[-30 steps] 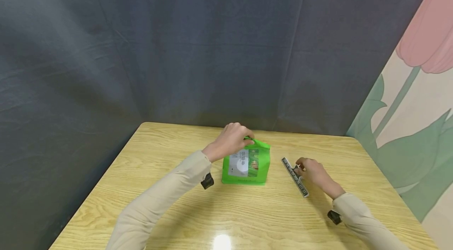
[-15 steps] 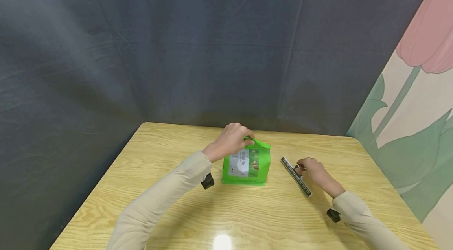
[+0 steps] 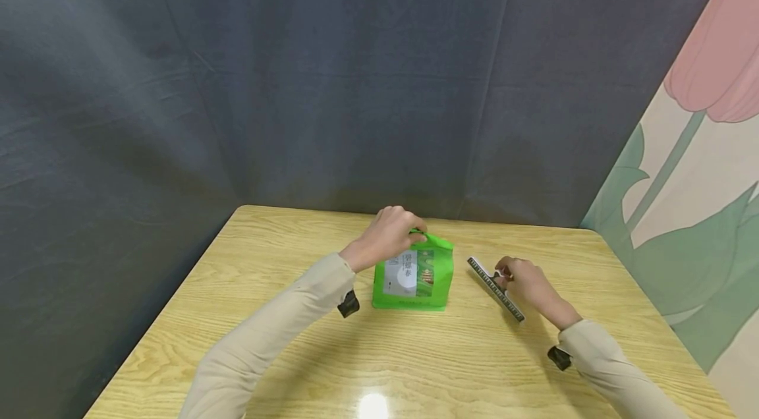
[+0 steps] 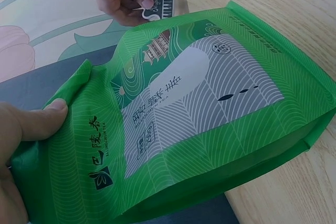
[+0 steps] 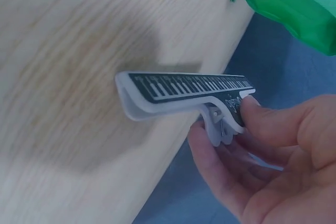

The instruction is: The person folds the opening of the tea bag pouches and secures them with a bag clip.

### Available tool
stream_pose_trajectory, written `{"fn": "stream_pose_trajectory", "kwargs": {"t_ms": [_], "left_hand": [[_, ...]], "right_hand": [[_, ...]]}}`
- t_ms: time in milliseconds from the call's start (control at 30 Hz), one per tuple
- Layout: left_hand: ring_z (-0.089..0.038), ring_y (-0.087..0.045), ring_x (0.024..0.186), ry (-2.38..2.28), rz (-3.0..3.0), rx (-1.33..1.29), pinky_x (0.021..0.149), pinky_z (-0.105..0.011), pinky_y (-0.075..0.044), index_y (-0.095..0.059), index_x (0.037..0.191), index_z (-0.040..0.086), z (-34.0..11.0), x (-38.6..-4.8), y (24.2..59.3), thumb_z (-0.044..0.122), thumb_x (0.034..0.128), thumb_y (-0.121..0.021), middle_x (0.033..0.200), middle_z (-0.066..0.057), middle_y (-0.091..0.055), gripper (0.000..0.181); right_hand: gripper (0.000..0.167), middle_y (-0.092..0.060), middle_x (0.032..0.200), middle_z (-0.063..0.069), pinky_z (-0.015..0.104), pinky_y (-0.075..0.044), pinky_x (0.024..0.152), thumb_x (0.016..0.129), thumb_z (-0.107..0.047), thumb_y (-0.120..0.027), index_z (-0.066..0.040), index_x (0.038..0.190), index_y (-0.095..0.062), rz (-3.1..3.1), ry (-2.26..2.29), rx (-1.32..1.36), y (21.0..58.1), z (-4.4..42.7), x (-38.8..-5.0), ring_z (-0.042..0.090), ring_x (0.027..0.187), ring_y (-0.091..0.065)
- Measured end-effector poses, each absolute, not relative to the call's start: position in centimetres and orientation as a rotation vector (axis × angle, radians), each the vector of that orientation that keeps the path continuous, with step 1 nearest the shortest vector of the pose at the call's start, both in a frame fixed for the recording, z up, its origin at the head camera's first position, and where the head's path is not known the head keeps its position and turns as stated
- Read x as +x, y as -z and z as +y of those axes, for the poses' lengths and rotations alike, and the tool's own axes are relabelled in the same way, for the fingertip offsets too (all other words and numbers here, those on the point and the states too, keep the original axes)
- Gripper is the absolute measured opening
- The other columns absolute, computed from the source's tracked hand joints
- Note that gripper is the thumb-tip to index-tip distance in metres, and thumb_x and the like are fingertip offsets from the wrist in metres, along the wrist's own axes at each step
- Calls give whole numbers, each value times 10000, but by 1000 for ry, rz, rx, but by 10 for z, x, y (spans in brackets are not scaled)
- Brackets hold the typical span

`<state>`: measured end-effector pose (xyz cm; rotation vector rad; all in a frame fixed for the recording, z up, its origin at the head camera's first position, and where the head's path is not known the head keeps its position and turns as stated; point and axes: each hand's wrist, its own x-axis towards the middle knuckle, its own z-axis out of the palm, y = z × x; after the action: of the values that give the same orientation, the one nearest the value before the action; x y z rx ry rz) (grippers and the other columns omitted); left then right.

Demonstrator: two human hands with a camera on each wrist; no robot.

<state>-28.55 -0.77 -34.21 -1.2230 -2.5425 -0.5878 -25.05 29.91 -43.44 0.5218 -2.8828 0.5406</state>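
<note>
Toward the far edge of the table (image 3: 332, 360), the left hand (image 3: 390, 232) pinches the green bag (image 4: 194, 103), the right hand (image 3: 528, 280) the clip (image 5: 191, 84), which loose pressure might drop.

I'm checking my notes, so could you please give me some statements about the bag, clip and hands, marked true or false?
1. The left hand grips the green bag near its top. True.
2. The right hand pinches the clip by its handle. True.
3. The clip is fastened on the bag. False: they are apart.
4. The bag lies flat. False: it stands upright on the table.
5. The clip's strip bears a piano-key pattern. True.
</note>
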Motion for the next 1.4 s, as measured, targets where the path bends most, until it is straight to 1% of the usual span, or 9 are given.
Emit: {"fn": "stream_pose_trajectory", "kwargs": {"t_ms": [233, 367, 567, 733, 900, 1100, 1200, 1400], "left_hand": [[3, -536, 543, 601, -2544, -1229, 508, -150, -348, -790, 1015, 82, -8, -285, 342, 159, 897, -744, 941, -51, -755, 148], [11, -534, 545, 590, -2545, -1227, 514, -145, -355, -790, 1015, 85, -7, -285, 342, 162, 896, -745, 943, -41, -755, 149], [15, -547, 555, 604, -2540, -1231, 521, -142, -374, -792, 1010, 81, -7, -286, 343, 156, 891, -749, 943, -38, -755, 147], [4, -583, 595, 622, -2538, -1240, 543, -144, -406, -794, 998, 85, -7, -287, 343, 148, 890, -749, 937, -33, -755, 133], [-32, -638, 656, 637, -2536, -1244, 577, -145, -447, -795, 985, 82, -7, -287, 342, 139, 889, -750, 934, -29, -755, 121], [-44, -655, 687, 641, -2531, -1245, 603, -147, -466, -795, 980, 81, -7, -286, 341, 137, 891, -748, 932, -25, -755, 115], [-48, -657, 690, 642, -2534, -1247, 610, -148, -471, -794, 981, 80, -7, -286, 342, 134, 893, -746, 931, -26, -755, 114], [-90, -680, 709, 659, -2535, -1253, 617, -159, -478, -792, 980, 69, -7, -286, 342, 113, 888, -747, 934, -37, -755, 112]], "right_hand": [[178, -658, 805, 117, 455, -499, 620, 847, -10, -750, 77, 977, -665, -2882, -556, 523, 433, 298, -251, 246, 707, -620], [178, -658, 799, 109, 443, -498, 606, 842, -1, -751, 77, 971, -657, -2871, -569, 540, 431, 297, -251, 234, 698, -618], [178, -672, 807, 103, 467, -502, 624, 810, 50, -748, 58, 960, -653, -2816, -595, 531, 429, 295, -250, 233, 709, -631], [206, -656, 777, 68, 455, -497, 617, 763, 95, -744, 32, 936, -653, -2762, -580, 512, 427, 293, -249, 199, 679, -610], [230, -644, 758, 40, 441, -490, 604, 734, 98, -758, 7, 917, -651, -2746, -571, 478, 424, 290, -247, 180, 666, -606], [218, -668, 761, 44, 454, -490, 624, 729, 120, -707, -7, 899, -657, -2720, -649, 430, 422, 290, -248, 190, 676, -641], [217, -672, 749, 46, 452, -483, 615, 720, 127, -684, -12, 886, -662, -2700, -662, 426, 421, 290, -248, 185, 666, -634], [224, -666, 701, 25, 404, -447, 579, 696, 139, -657, -17, 855, -668, -2637, -679, 427, 420, 291, -249, 152, 621, -593]]}}
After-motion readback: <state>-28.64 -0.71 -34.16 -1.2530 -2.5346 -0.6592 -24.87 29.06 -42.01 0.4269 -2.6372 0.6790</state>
